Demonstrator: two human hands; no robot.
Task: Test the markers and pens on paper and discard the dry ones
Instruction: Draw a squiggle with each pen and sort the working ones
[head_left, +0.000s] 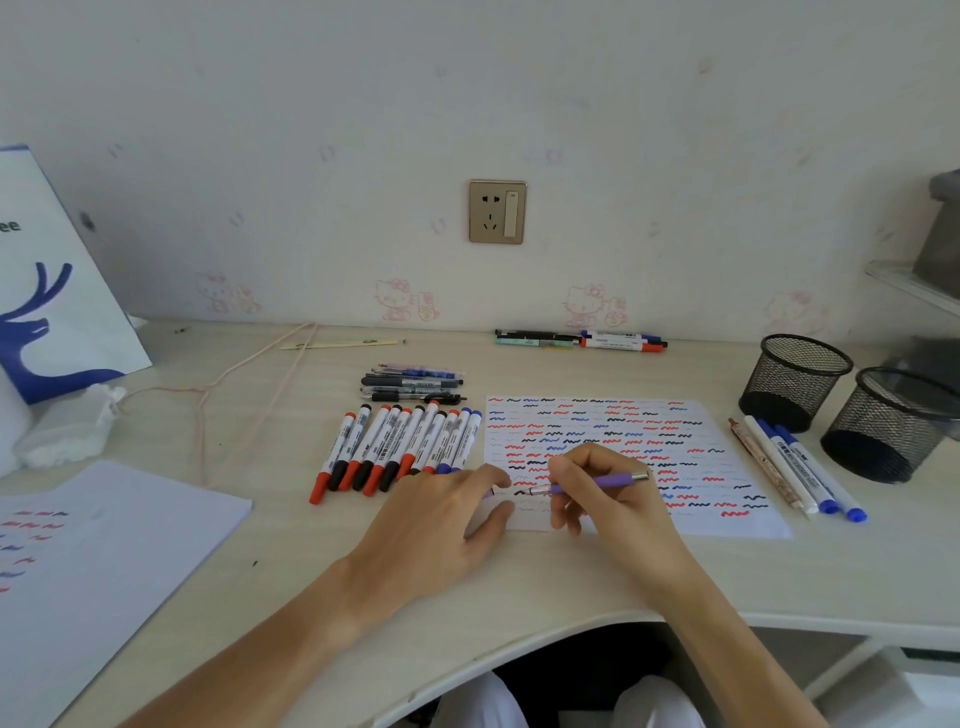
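Fingers (563, 470) of the right hand (602, 493) pinch a slim purple fountain pen (597, 483), nib down on the test sheet (727, 512) near its lower left corner, beside a small black squiggle. Left hand (441, 519) lies flat with fingers relaxed, thumb and fingertips pressing the sheet's corner to the surface (519, 597). Rows of red, blue and black wavy strokes cover the thin white paper, so free space is scarce; a faint new line could get lost among old marks and a dry pen be misjudged. A metal nib pressed hard could also snag or tear the sheet if the left hand lets it slip. Smooth plastic whiteboard markers (400, 447) lie in a tight fan just left of the sheet, slimmer gel pens (410, 383) stacked behind them, and four more pens (800, 470) rest to its right, near two round black wire-mesh cups (795, 379); those round barrels would roll at a nudge.
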